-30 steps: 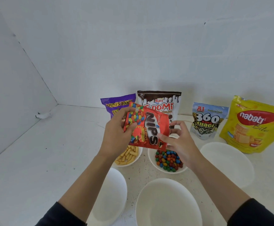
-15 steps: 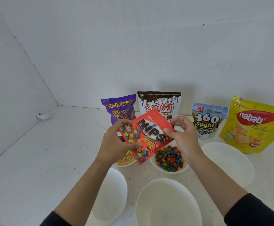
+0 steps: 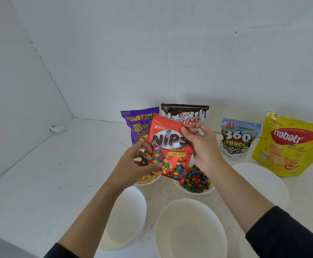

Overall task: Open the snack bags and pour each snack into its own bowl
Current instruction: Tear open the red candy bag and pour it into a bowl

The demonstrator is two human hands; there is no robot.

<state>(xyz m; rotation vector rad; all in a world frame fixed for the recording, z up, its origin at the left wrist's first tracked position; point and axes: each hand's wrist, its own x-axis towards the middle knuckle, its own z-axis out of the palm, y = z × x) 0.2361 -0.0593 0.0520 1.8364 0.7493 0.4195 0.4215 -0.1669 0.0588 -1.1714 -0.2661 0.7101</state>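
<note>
Bright, even, soft light; faint shadows behind the standing bags; wide-angle bending at the edges; sharp centre

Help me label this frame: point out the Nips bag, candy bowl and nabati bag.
Nips bag (image 3: 170, 142), head view, on the logo.
candy bowl (image 3: 178, 186), head view, left rim.
nabati bag (image 3: 289, 148), head view, front panel.

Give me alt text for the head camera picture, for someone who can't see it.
A left hand and a right hand hold a red Nips bag above a bowl of coloured candies. Four more snack bags stand behind, and three empty white bowls sit nearby.
</note>
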